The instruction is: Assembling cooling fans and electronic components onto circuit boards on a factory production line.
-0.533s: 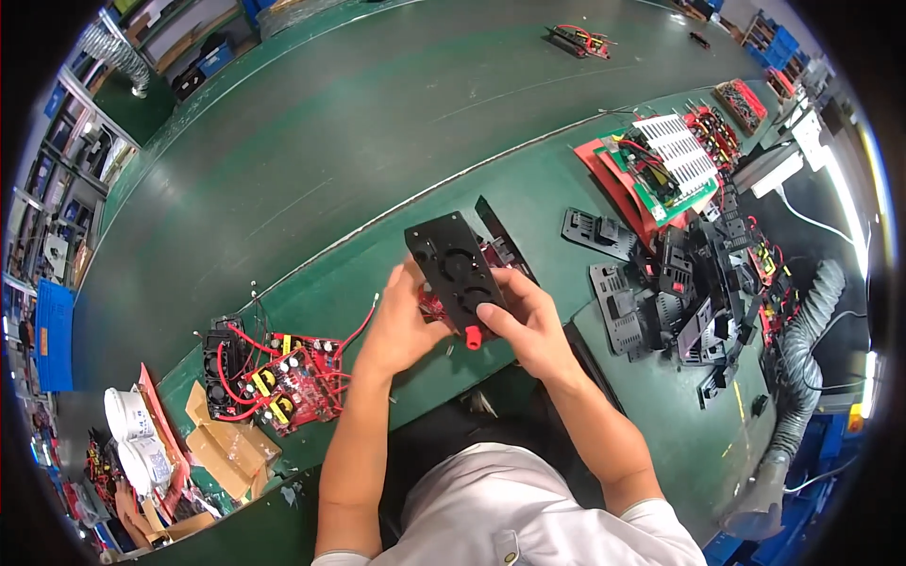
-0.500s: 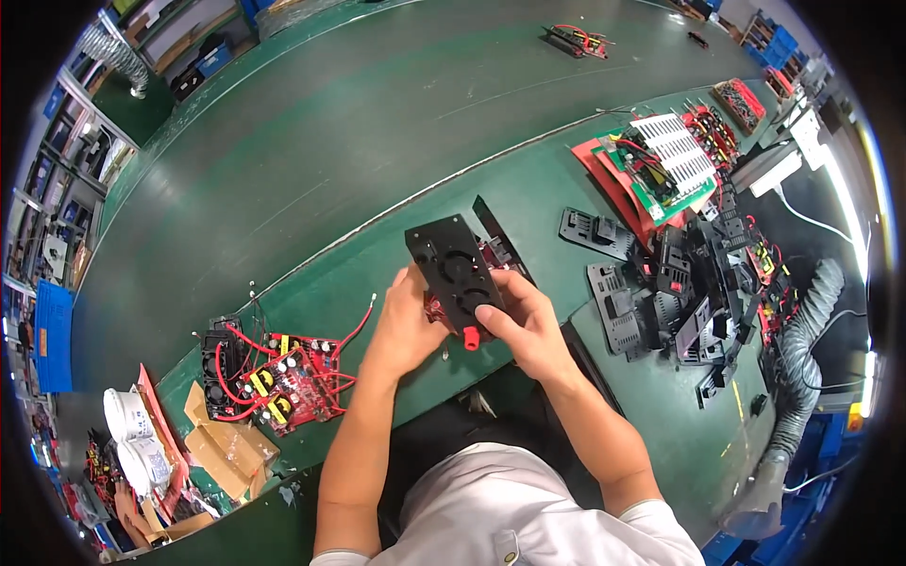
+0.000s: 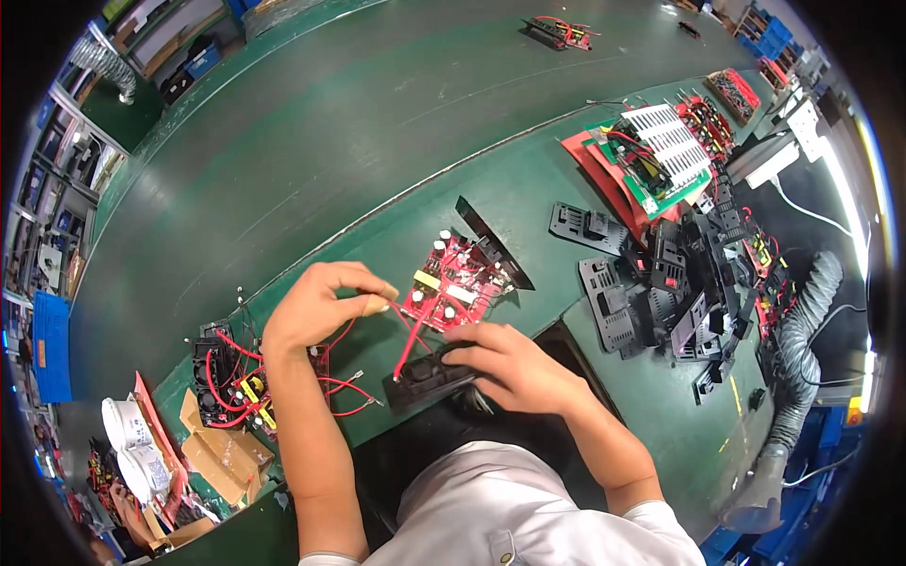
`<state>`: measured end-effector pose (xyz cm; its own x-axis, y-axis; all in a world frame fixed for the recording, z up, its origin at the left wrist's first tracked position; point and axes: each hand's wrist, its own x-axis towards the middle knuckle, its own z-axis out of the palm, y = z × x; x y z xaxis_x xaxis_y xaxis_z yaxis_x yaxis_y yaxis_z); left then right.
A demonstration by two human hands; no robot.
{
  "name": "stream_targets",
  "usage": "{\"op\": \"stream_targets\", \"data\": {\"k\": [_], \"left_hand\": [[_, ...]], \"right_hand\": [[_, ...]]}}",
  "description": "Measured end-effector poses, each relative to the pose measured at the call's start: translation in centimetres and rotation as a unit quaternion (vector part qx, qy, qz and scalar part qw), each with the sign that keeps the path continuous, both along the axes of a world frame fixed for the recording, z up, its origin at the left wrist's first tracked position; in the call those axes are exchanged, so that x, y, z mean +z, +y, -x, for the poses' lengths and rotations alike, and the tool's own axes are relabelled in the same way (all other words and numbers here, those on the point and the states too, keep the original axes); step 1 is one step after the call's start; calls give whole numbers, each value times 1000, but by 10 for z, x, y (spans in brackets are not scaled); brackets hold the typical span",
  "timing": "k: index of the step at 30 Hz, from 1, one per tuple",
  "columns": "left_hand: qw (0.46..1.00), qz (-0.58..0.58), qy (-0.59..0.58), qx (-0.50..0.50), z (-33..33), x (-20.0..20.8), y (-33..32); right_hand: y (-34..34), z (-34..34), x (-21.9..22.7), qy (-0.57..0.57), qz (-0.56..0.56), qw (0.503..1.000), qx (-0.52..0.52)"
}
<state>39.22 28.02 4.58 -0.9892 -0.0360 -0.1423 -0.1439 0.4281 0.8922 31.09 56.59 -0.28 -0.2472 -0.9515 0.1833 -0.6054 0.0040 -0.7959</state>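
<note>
A red circuit board (image 3: pixel 444 283) with yellow and white parts lies in front of me on the green bench. A black end plate (image 3: pixel 493 243) stands along its far right side. My left hand (image 3: pixel 321 307) is at the board's left, thumb and fingers pinched on a thin red wire (image 3: pixel 400 309). On the near side, my right hand (image 3: pixel 514 366) grips a black fan panel (image 3: pixel 425 379) by its right part, which the fingers hide. A thicker red cable (image 3: pixel 411 344) runs from the board down to the panel's left end.
At left lie another wired red board (image 3: pixel 260 401), an open cardboard box (image 3: pixel 226 457) and white tubs (image 3: pixel 132 429). Black slotted plates (image 3: pixel 613 302) are heaped at right, near a green board with a silver heatsink (image 3: pixel 665 141). A grey flexible duct (image 3: pixel 802 349) rises at far right.
The black fan panel has come down toward me, uncovering the red board. My left hand has let go of it and moved left to a wire; my right hand stays on the panel.
</note>
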Motion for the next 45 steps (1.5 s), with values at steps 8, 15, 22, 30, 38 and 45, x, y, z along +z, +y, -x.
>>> {"op": "stream_targets", "data": {"k": [8,15,22,30,38,45], "left_hand": [[980,-73,85,161,26,-42,30],[978,72,157,117,38,-64,67],[972,88,194,101,36,-72,63],[976,28,162,140,37,-76,67],[975,-64,153,146,36,-77,62],[974,-77,136,163,35,-73,63]], "right_hand": [[-8,31,13,166,73,897,-403],[-17,54,-5,141,-20,924,-354],[-19,47,-12,226,28,860,-457],[-26,53,-36,118,40,836,-534],[-25,39,-1,237,75,877,-411],[-40,38,-5,178,-40,959,-219]]}}
